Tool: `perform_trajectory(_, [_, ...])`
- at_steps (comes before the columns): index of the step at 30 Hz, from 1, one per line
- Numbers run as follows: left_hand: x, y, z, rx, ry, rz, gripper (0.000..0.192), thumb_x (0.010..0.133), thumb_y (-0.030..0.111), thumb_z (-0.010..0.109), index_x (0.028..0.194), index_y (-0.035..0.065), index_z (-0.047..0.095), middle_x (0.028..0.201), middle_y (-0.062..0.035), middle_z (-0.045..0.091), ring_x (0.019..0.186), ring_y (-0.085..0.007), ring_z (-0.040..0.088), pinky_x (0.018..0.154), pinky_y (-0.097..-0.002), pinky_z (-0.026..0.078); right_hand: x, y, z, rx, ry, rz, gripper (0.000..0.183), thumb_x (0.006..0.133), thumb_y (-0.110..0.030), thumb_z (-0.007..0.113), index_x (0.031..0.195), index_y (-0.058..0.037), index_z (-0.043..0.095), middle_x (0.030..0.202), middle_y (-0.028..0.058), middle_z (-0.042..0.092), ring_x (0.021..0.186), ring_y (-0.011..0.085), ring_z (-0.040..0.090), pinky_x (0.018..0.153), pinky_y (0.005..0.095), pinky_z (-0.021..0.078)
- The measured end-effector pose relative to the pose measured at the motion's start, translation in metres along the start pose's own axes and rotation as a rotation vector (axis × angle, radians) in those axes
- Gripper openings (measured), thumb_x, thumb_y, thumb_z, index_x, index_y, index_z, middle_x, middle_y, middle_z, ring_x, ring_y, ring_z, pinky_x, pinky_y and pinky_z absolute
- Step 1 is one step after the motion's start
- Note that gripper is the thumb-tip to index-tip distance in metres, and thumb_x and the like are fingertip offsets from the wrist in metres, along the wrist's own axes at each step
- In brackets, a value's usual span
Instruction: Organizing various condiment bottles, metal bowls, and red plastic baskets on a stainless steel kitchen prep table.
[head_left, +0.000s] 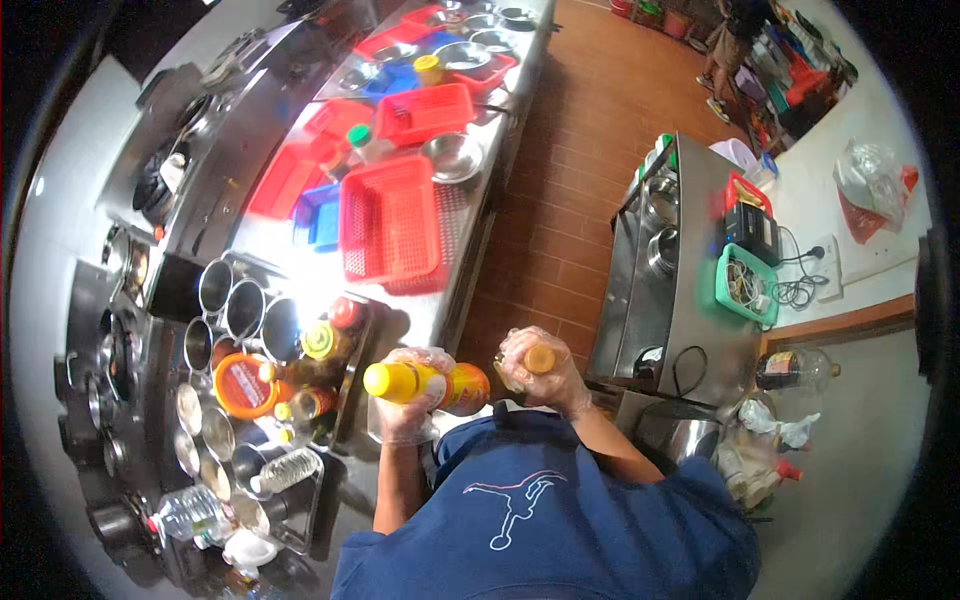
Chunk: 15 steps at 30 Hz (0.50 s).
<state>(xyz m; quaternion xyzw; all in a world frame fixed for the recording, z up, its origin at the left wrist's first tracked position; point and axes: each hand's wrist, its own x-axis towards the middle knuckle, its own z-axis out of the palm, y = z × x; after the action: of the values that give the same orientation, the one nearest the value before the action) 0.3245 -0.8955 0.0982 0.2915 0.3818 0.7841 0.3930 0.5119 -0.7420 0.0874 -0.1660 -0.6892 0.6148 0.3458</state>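
My left hand (411, 409), in a clear plastic glove, is closed around a yellow-capped bottle (427, 384) with a yellow and orange body, held lying across in front of me. My right hand (541, 369), gloved the same way, grips a bottle with an orange-tan cap (539, 359); its body is hidden by the hand. Left of my left hand is a tray of seasoning bottles, with a green-and-yellow lidded jar (318, 340), a red-lidded jar (343, 312) and an orange-rimmed tub (244, 385).
Red plastic baskets (390, 221), a blue basket (317, 217) and a steel bowl (452, 157) stand on the steel counter ahead. Steel pots (244, 307) are at left. A steel shelf unit (701, 225) holds a green basket (746, 285) at right. A person (729, 52) stands at the far right.
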Motion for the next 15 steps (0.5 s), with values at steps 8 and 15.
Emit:
perform_trajectory(8, [0.09, -0.054, 0.038, -0.127, -0.08, -0.086, 0.051, 0.069, 0.016, 0.079, 0.114, 0.0029, 0.06, 0.107, -0.0155, 0.065, 0.105, -0.0349, 0.062, 0.095, -0.0516, 0.048, 0.043, 0.016, -0.065, 0.07, 0.19, 0.01, 0.015, 0.084, -0.012, 0.077, 0.084, -0.01, 0.062, 0.09, 0.0036, 0.068, 0.093, 0.0213, 0.064, 0.094, 0.0393, 0.0479])
perform_trajectory(15, [0.209, -0.102, 0.054, -0.161, -0.185, -0.15, 0.057, 0.069, 0.026, 0.089, 0.116, 0.0097, 0.06, 0.11, -0.0102, 0.062, 0.104, -0.0316, 0.062, 0.096, -0.0535, 0.047, 0.128, 0.055, -0.128, 0.014, 0.209, 0.027, 0.018, 0.088, -0.02, 0.075, 0.088, -0.0072, 0.061, 0.085, 0.002, 0.061, 0.09, 0.0191, 0.06, 0.097, 0.0411, 0.0448])
